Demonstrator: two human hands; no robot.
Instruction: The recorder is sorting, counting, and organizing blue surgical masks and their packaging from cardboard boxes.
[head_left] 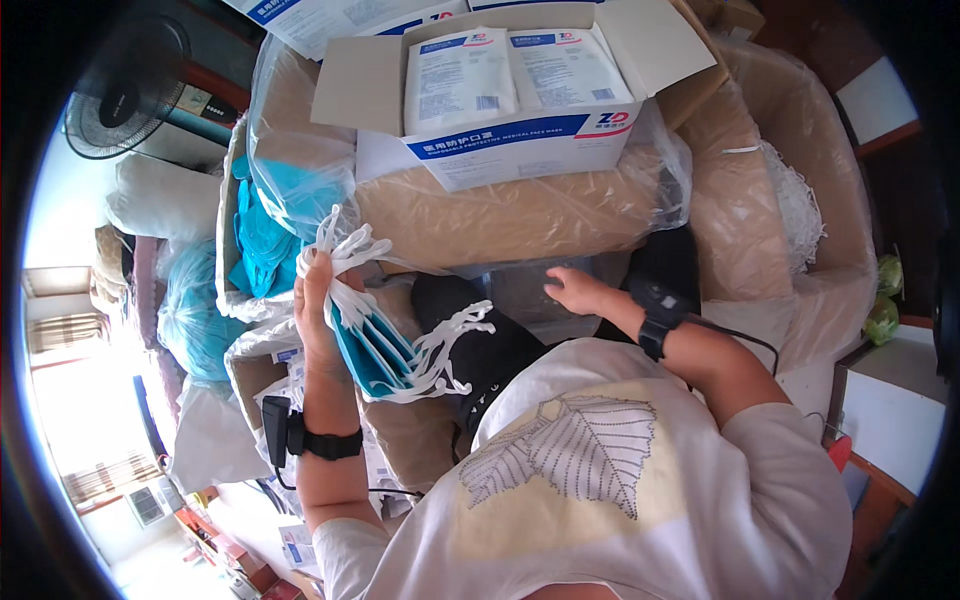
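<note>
My left hand (316,300) is closed round a stack of blue face masks (372,345), raised at the left. White ear loops (440,350) hang in bunches from both ends of the stack. Over my lap, my right hand (575,291) is apart from the masks, its fingers curled. Something small and dark shows at its fingertips, too small to name. Beyond both hands stands an open white and blue carton (520,160) with two white mask packets (462,75) upright in it.
Under the carton is a plastic-lined cardboard box (510,225). At the left, another box holds loose blue masks (262,240), near a bag of blue items (195,305). A lined box with white ear-loop cords (792,215) stands right. A fan (130,90) is far left.
</note>
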